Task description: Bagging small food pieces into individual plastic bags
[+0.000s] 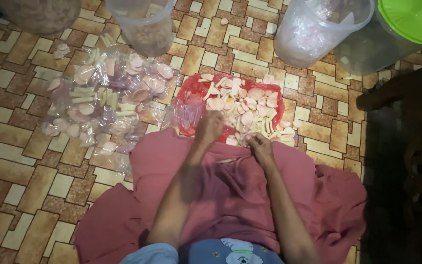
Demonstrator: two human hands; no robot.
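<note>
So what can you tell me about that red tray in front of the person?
The red tray looks like thin plastic. It lies flat on the tiled floor, against the pink cloth. Pale pink crackers, round and stick-shaped, are heaped in it. The left hand and right hand reach over its near edge.

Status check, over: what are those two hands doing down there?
Left hand blurred, over the red tray. Right hand pinching crackers at the tray's near edge. Filled clear bags piled left; nothing blocking.

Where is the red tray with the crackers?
In the head view, the red tray lies on the tiled floor just beyond both hands, right of the pile of small clear bags and below the big clear tub.
</note>
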